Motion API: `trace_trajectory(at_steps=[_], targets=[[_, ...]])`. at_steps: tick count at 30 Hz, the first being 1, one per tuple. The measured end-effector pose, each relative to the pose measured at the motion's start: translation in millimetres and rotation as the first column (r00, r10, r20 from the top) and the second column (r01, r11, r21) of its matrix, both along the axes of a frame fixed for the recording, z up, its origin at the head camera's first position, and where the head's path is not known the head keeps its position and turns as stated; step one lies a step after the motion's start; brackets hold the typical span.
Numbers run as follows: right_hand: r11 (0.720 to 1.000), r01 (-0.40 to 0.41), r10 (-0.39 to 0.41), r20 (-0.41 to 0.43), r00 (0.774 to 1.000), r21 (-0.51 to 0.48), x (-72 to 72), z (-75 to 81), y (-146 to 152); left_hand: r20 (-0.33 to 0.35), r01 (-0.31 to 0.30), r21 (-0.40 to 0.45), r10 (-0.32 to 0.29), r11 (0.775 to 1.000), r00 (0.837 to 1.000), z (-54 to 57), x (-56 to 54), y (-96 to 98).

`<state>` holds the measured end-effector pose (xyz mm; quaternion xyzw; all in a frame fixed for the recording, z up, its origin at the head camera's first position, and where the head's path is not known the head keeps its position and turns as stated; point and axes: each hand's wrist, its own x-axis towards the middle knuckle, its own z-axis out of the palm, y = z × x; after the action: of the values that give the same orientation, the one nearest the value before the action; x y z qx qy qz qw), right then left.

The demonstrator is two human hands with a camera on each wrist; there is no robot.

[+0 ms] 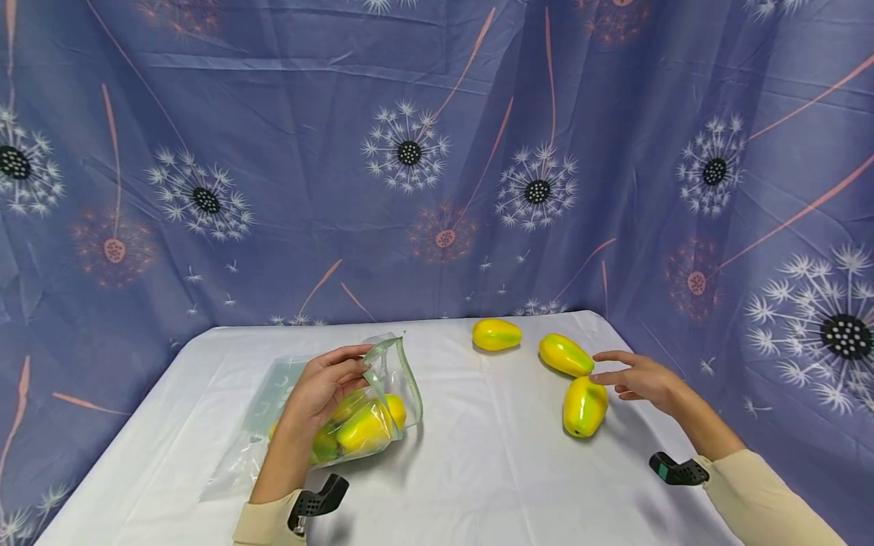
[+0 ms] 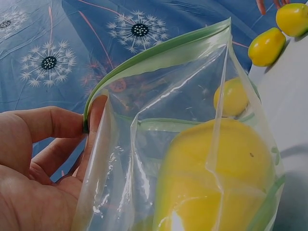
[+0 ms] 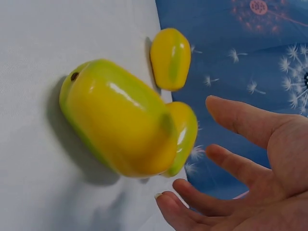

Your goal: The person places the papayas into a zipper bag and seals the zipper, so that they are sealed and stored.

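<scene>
My left hand [image 1: 321, 390] pinches the rim of a clear zip bag [image 2: 159, 53] with a green edge strip, and the bag's mouth gapes. Inside the bag lie several glossy yellow-green papayas [image 1: 372, 426], partly hidden behind the hand and film. On the right, my right hand [image 1: 645, 383] reaches toward a papaya [image 1: 585, 409] with its fingers spread and holds nothing. Just behind that one lies a second papaya [image 1: 565, 354], close to the fingertips. A third papaya [image 1: 496, 334] rests farther back, near the table's rear edge.
Beside the left forearm, a pale green printed plastic piece [image 1: 276, 387] and clear film [image 1: 232, 470] lie flat. Everything stands on a white-covered table [image 1: 478, 470]. A blue dandelion-patterned curtain [image 1: 307, 189] hangs behind it and along the sides.
</scene>
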<state>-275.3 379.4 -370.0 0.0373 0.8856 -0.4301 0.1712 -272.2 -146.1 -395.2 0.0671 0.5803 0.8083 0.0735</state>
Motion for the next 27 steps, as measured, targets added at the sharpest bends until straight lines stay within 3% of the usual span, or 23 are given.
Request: trace_trajectory(at_steps=[12,27], targets=[[0.998,0.008,-0.002,0.084,0.996,-0.065,-0.5,-18.8,3.0,0.003,-0.002,0.010,0.002,1.000,1.000,-1.1,-1.6,-0.5],[0.992,-0.004,0.018,0.114,0.993,-0.122,-1.5,-32.0,0.0,0.001,-0.001,0.014,0.001,1.000,1.000,-1.7,-1.3,-0.6]])
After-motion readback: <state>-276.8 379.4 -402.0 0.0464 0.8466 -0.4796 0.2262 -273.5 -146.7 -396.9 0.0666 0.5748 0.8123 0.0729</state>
